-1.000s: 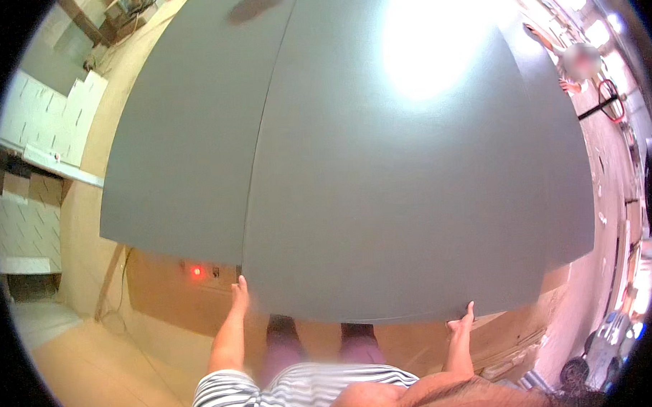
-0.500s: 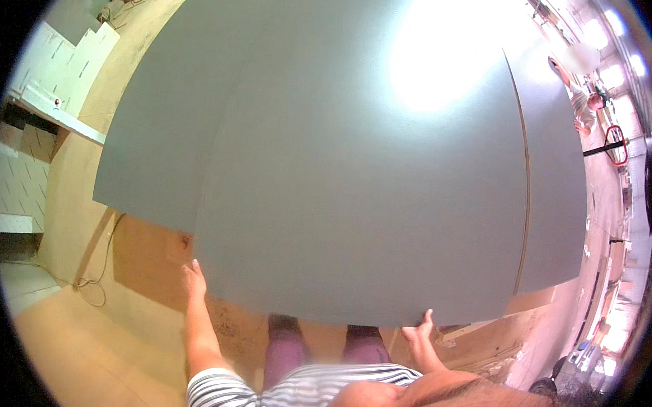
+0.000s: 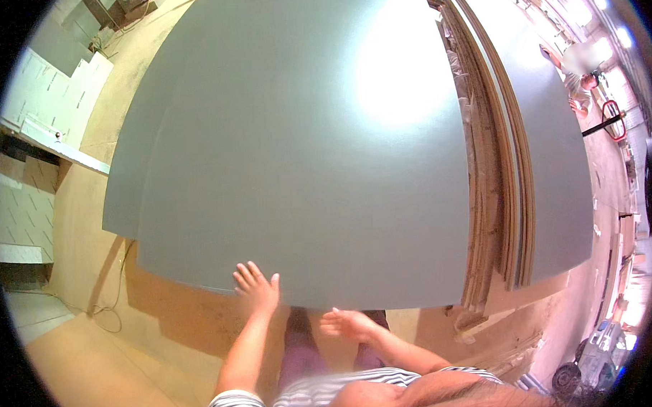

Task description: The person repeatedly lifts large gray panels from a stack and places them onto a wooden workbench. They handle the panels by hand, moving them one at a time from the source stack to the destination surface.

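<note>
A large grey sheet (image 3: 303,175) lies flat in front of me, with another grey sheet (image 3: 124,189) showing beneath its left side. My left hand (image 3: 257,288) is at the front edge of the upper sheet, open with the fingers spread over its surface. Just below that edge, further right, my right hand (image 3: 347,325) points leftward, its fingers stretched out and holding nothing. Whether it touches the edge I cannot tell. Along the right side of the sheet run the brown edges of several stacked boards (image 3: 486,176).
Past the brown edges lies another grey panel (image 3: 554,152), with a person (image 3: 577,94) at its far right. Pale printed boards (image 3: 53,87) stand at the left. A cable (image 3: 114,304) trails on the floor. A grey wheeled machine (image 3: 597,359) stands at the lower right.
The upper sheet has shifted left, uncovering the stacked brown edges on the right. My left hand has moved right from the sheet's left corner, and my right hand has moved left.
</note>
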A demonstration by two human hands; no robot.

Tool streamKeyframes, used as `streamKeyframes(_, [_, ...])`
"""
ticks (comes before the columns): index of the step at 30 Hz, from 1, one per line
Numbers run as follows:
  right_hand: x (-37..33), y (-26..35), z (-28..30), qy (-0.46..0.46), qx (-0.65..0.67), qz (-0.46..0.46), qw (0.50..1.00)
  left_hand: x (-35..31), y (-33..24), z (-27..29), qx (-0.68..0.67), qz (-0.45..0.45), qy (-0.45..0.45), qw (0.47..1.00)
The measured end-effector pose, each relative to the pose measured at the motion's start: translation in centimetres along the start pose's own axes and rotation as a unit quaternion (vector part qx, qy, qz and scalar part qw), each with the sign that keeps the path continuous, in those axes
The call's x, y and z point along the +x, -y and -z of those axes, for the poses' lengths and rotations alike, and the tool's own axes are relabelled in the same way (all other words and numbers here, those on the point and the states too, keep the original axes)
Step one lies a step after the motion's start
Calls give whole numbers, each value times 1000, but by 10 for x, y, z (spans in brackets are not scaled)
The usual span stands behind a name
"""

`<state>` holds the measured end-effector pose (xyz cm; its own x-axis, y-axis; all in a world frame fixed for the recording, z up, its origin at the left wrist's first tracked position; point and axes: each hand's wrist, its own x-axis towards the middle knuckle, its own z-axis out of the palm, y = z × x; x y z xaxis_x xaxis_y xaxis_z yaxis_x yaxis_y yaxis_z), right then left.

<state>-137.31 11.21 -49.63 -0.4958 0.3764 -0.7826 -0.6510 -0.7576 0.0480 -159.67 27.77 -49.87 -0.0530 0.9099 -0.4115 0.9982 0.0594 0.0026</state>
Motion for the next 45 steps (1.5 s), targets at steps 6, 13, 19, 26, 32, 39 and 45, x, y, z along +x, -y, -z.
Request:
streamKeyframes(6, [-95, 155, 142, -497, -563, 484, 448, 17, -32, -18, -86, 73, -5, 994])
streamKeyframes(13, [-179, 238, 295, -500, -378, 410, 662, 27, -62, -13, -65, 91, -15, 994])
streamKeyframes(19, [-159, 212, 215, -548, -332, 438, 630, 37, -34, -16, -20, 106, -53, 993])
streamKeyframes(26, [-86, 171, 169, -464, -327, 463, 680, 102, 60, 14, -21, 107, -74, 991])
streamKeyframes(32, [-45, 173, 135, -452, -347, 486, 662, 149, 102, 30, -24, 107, -88, 990])
streamKeyframes(39, [-12, 172, 89, -449, -366, 482, 657, 184, 152, 39, -25, 107, -112, 988])
streamKeyframes(45, [-1, 168, 72, -477, -352, 459, 662, 199, 160, 49, -17, 103, -102, 989])
